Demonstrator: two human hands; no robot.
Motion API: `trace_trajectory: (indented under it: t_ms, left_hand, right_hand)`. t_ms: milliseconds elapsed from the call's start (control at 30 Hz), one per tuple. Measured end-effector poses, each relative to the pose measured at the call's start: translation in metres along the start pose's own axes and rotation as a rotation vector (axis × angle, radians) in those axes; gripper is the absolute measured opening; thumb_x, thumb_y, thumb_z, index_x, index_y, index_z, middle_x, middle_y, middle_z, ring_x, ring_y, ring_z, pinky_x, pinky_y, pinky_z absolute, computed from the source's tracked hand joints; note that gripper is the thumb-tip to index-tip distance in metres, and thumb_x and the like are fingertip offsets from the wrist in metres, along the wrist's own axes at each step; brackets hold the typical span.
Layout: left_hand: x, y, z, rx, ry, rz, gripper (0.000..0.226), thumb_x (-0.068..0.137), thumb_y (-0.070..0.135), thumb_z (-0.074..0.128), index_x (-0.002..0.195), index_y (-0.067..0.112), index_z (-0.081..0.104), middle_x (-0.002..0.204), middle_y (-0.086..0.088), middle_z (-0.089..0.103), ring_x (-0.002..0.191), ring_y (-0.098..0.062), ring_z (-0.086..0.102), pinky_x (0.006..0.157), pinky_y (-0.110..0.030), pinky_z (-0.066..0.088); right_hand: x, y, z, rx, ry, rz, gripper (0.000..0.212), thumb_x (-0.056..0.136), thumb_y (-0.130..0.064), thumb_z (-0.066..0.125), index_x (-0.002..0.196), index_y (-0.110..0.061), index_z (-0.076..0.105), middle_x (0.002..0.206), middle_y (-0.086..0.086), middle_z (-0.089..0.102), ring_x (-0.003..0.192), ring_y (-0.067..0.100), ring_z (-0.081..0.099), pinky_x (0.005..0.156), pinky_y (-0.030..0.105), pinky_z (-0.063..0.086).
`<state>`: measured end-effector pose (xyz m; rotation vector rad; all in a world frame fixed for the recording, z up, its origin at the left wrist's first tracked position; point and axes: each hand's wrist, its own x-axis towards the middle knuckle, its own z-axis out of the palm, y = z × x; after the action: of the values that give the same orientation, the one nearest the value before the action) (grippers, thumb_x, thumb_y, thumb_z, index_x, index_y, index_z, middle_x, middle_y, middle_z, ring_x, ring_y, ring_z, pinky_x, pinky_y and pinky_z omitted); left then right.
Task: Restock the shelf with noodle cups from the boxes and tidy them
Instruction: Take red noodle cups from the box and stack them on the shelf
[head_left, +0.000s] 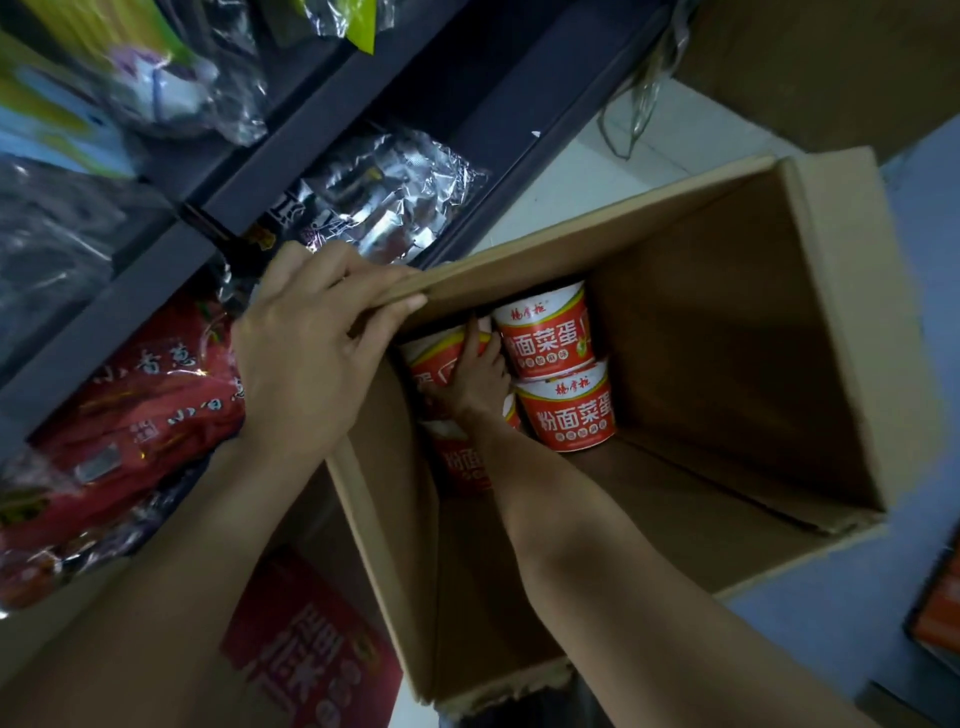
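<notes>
An open cardboard box (737, 332) stands on the floor beside a dark shelf unit (332, 114). Deep in its left corner lie several red-and-white noodle cups: one (545, 332) at the back, one (569, 410) in front of it, and more on the left, partly hidden. My left hand (306, 348) grips the box's left flap edge, fingers curled over it. My right hand (475, 379) reaches down into the box and wraps its fingers around a cup (431, 358) in the corner.
The shelves hold red snack bags (135, 415) and silver foil packs (384, 197). A red printed carton (311, 654) stands below the shelf. Another brown box (831, 62) sits at the top right. Pale floor (924, 218) shows around the box.
</notes>
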<state>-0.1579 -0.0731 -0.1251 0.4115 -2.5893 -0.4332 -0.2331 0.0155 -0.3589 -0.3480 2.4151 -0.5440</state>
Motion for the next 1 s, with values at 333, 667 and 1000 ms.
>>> trace_trajectory:
  t_ms: [333, 667, 1000]
  left_hand:
    - [-0.003, 0.001, -0.007, 0.046, -0.066, -0.038, 0.026, 0.088, 0.036, 0.060, 0.102, 0.017, 0.071, 0.083, -0.002, 0.060, 0.081, -0.020, 0.046, 0.059, -0.027, 0.033]
    - [-0.047, -0.032, -0.028, 0.127, -0.230, -0.492, 0.030, 0.091, 0.035, 0.058, 0.111, 0.015, 0.067, 0.103, -0.010, 0.060, 0.098, -0.034, 0.054, 0.076, -0.041, 0.045]
    - [-0.025, 0.073, -0.185, -0.809, -0.027, -0.841, 0.053, 0.088, 0.058, 0.049, 0.134, 0.032, 0.048, 0.120, 0.021, 0.056, 0.118, -0.004, 0.050, 0.085, -0.008, 0.040]
  right_hand:
    - [-0.046, -0.001, -0.055, 0.092, 0.104, -0.191, 0.109, 0.063, -0.041, 0.083, 0.140, -0.040, 0.006, 0.148, 0.015, 0.027, 0.129, 0.038, 0.040, 0.101, 0.054, 0.041]
    - [-0.131, -0.024, -0.190, 0.145, 0.046, -0.410, 0.113, 0.060, -0.038, 0.086, 0.144, -0.041, 0.011, 0.147, 0.000, 0.031, 0.126, 0.026, 0.045, 0.104, 0.048, 0.039]
    - [-0.275, -0.101, -0.291, 0.645, 0.018, -0.749, 0.112, 0.050, -0.041, 0.090, 0.136, -0.056, 0.020, 0.140, -0.014, 0.038, 0.125, 0.003, 0.045, 0.100, 0.030, 0.046]
